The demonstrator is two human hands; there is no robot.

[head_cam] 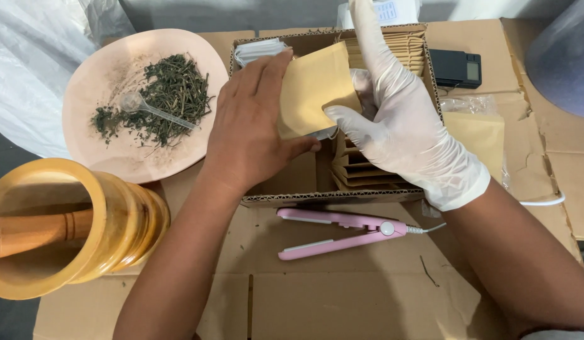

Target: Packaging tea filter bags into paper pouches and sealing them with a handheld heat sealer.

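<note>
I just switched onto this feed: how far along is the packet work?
Done: dried herbs lie on the pink plate with a clear spoon. In hand: the left hand and gloved right hand hold one kraft pouch over the cardboard box. Left: no herbs visibly in that pouch; the pink sealer lies untouched.

– what's that tan thing over the box?
– a small kraft paper pouch (pixel 314 85), flat, plain and unprinted, tilted with one corner down.
– where is it?
– just above the open cardboard box (pixel 286 189), over the upright row of matching pouches (pixel 393 47), pinched between the bare left hand (pixel 251 126) and the gloved right hand (pixel 399 119).
</note>
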